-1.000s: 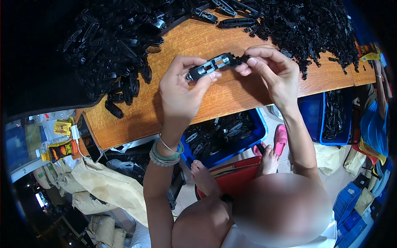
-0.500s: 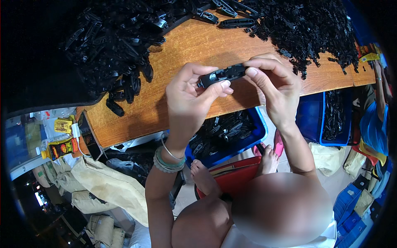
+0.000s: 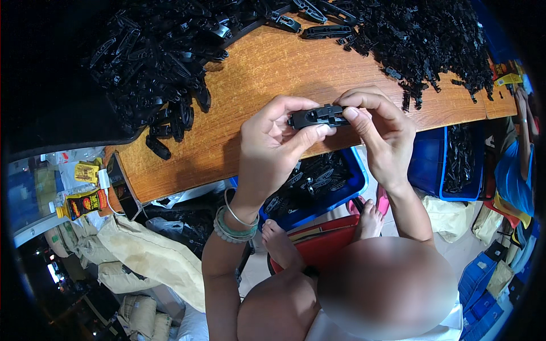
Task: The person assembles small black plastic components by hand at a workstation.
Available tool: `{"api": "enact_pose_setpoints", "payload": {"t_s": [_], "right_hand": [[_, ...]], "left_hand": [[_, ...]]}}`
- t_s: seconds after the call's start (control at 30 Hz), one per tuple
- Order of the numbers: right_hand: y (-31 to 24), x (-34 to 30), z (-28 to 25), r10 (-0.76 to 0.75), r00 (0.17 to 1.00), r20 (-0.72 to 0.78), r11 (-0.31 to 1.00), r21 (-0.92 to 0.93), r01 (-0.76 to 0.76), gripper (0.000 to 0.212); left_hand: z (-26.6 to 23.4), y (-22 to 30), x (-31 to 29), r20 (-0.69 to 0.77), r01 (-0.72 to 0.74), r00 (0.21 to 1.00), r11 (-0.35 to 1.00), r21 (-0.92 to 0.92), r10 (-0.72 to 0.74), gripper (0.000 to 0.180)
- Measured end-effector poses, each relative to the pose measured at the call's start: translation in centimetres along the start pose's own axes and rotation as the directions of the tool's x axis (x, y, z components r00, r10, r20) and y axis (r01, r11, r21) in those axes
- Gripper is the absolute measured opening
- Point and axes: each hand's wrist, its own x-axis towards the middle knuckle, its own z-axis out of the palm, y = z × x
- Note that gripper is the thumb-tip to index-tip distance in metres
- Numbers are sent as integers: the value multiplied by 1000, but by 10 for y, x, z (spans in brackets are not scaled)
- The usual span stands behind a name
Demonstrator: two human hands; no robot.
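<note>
Above the table's near edge, my left hand (image 3: 272,133) is closed around a long black plastic housing (image 3: 307,118), thumb along its near side. The housing has a hollow upper face with slots and a raised piece near its right part. At that right end, my right hand (image 3: 387,136) pinches with thumb and forefinger. Whether a separate small clip sits between those fingertips is hidden. On the table to the right, a heap of small black clips (image 3: 426,45) is spread out. To the left lies a pile of larger black plastic housings (image 3: 165,68).
Below the wooden table (image 3: 267,62), a blue bin (image 3: 359,181) holds more black parts. Another blue bin (image 3: 429,162) stands to the right. Sacks (image 3: 153,256) and snack packets (image 3: 85,203) are at the left. Another person's arm (image 3: 523,122) shows at the far right.
Both hands and the housing have shifted; the left hand moved right and slightly down. The housing has turned to lie more level, showing its slotted face differently. Fingers stay closed.
</note>
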Motion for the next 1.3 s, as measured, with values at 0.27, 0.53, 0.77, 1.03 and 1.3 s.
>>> {"api": "enact_pose_setpoints", "payload": {"t_s": [0.27, 0.53, 0.77, 1.03, 1.3], "right_hand": [[1, -4, 1, -11, 1000, 6, 1000, -19, 11, 14], [1, -4, -4, 75, 997, -17, 996, -43, -75, 18], [-3, -16, -25, 366, 768, 526, 914, -49, -402, 11], [45, 68, -29, -363, 918, 160, 378, -875, 302, 20], [48, 57, -24, -135, 975, 179, 504, -835, 223, 22]], "left_hand": [[1, 4, 2, -48, -1, 999, 999, 52, 3, 18], [4, 7, 8, 1, -65, 998, 972, 225, 66, 18], [-19, 2, 60, 231, -89, 973, 886, 455, -21, 19], [-3, -35, 154, 484, -537, 687, -69, 841, 542, 18], [-16, -30, 102, 395, -468, 814, 78, 880, 426, 24]]}}
